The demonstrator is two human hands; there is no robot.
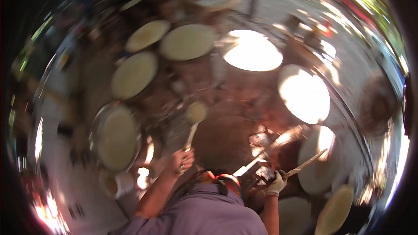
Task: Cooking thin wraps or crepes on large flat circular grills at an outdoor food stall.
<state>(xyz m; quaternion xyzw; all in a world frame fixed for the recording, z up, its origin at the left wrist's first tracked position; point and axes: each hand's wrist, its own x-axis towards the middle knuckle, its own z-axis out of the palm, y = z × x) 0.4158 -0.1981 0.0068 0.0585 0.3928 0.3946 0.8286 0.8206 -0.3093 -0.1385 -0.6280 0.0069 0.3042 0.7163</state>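
Note:
My bare left hand (pixel 184 160) grips the handle of a ladle (pixel 197 112), its round bowl pointing away from me and pale inside. On my right hand (pixel 277 183) is a white work glove with dark fingers, closed around a wooden stick (pixel 306 164). That stick points outward and overlaps the view of a round pan (pixel 312 173) with a pale surface, partly sunlit. Whether it touches the pan, I cannot tell. Just left of the gloved hand, a long pale pole (pixel 249 167) runs among greyish pieces (pixel 260 140), which look like ash or charred wood.
Several round pans with pale contents form a ring, among them a large pan (pixel 117 138) at left, a far pan (pixel 188 41) and a sunlit pan (pixel 305 94). A whitish bucket (pixel 125 184) stands at lower left. A brown round object (pixel 378 102), blurred, lies at far right.

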